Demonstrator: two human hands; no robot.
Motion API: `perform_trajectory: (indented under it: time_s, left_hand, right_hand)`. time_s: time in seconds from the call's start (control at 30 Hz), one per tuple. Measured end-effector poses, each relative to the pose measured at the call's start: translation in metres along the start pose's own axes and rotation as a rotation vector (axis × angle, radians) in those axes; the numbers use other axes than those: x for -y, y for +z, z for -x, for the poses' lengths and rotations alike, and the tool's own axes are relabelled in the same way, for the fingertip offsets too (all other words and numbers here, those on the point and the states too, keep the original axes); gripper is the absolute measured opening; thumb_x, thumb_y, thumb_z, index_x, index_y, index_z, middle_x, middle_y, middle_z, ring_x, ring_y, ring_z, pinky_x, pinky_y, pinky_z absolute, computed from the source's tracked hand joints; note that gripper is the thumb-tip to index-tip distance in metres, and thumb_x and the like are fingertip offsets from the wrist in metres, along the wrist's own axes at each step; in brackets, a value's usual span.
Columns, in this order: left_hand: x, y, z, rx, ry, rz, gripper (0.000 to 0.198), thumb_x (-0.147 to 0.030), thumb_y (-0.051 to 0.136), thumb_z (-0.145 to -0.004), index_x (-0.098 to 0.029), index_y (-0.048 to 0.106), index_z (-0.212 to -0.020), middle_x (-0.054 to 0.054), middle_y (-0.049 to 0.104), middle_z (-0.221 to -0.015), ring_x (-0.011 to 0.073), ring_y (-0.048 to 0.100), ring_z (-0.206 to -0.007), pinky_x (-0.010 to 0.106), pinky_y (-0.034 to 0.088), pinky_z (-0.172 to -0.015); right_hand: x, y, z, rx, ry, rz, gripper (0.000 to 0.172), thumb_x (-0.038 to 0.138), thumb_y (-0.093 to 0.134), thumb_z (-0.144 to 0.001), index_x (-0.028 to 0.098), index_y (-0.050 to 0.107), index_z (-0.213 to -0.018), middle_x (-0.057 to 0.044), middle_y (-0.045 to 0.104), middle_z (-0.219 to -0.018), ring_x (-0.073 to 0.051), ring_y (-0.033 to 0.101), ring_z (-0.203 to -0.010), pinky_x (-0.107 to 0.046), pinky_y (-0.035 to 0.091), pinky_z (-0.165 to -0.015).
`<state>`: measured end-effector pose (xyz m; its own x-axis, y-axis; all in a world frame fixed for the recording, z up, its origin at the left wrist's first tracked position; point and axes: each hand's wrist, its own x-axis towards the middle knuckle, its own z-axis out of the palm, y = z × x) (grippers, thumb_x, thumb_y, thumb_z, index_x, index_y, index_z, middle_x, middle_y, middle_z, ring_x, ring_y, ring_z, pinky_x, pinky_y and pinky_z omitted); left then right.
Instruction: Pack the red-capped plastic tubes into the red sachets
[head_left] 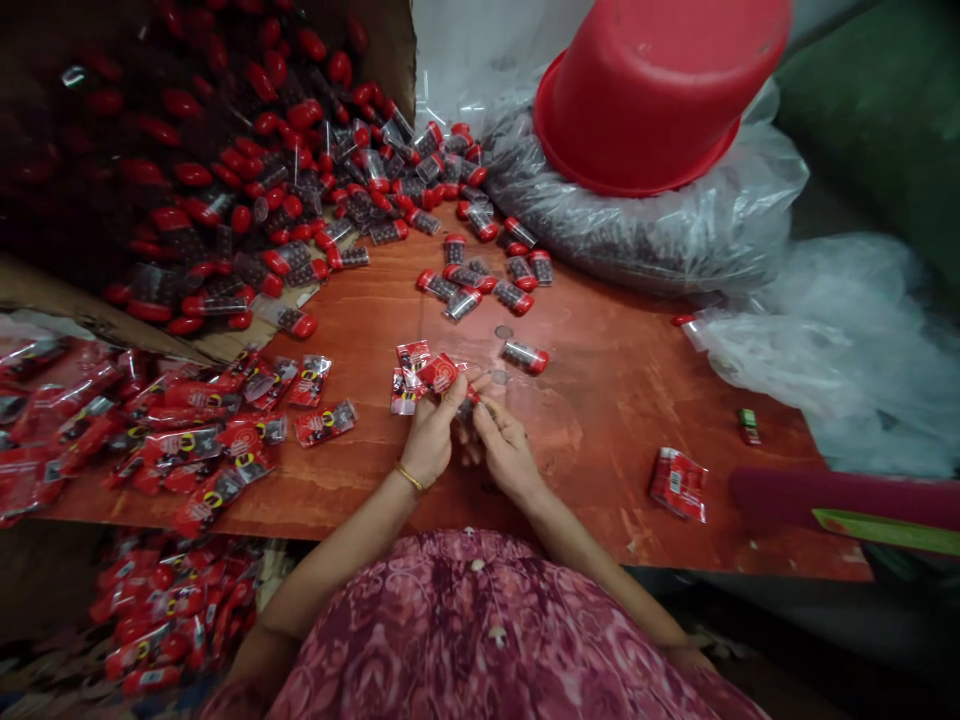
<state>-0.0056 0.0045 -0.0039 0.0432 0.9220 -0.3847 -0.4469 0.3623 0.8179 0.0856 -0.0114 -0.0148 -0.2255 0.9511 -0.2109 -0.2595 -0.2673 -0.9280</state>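
Observation:
Near the middle of the wooden table, my left hand (pixel 429 442) pinches a small red printed plastic pouch (pixel 439 373) between thumb and fingers. My right hand (pixel 510 455) is closed at the pouch's near end, its fingers around a small red-capped container (pixel 471 398) that is mostly hidden. Whether the container is inside the pouch I cannot tell. Just beyond my left hand lie a couple of flat red pouches (pixel 412 358). A clear red-capped container (pixel 525 357) with dark contents lies on its side past my right hand.
A cardboard box (pixel 112 310) at left spills many red-capped containers. Filled red packets (pixel 187 440) pile up at the table's left, with more below the edge. A red tub (pixel 660 90) sits upside down on a plastic sack (pixel 637 245). Red pouches (pixel 679 485) lie at right.

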Motion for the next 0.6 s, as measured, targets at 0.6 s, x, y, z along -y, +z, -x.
perform_trajectory:
  time_s: [0.6]
  left_hand:
    - [-0.031,-0.074,-0.001,-0.281,-0.023,0.423,0.030,-0.048,0.058,-0.077,-0.019,0.063,-0.081,0.002,0.071,-0.084,0.0154,0.066,-0.082,0.027,0.051,-0.072]
  right_hand:
    - [0.006,-0.022,-0.040,-0.164,-0.394,0.942,0.034,0.051,0.051,-0.081,0.019,0.059,-0.079,-0.003,0.060,-0.070,-0.015,0.053,-0.066,-0.028,0.042,-0.064]
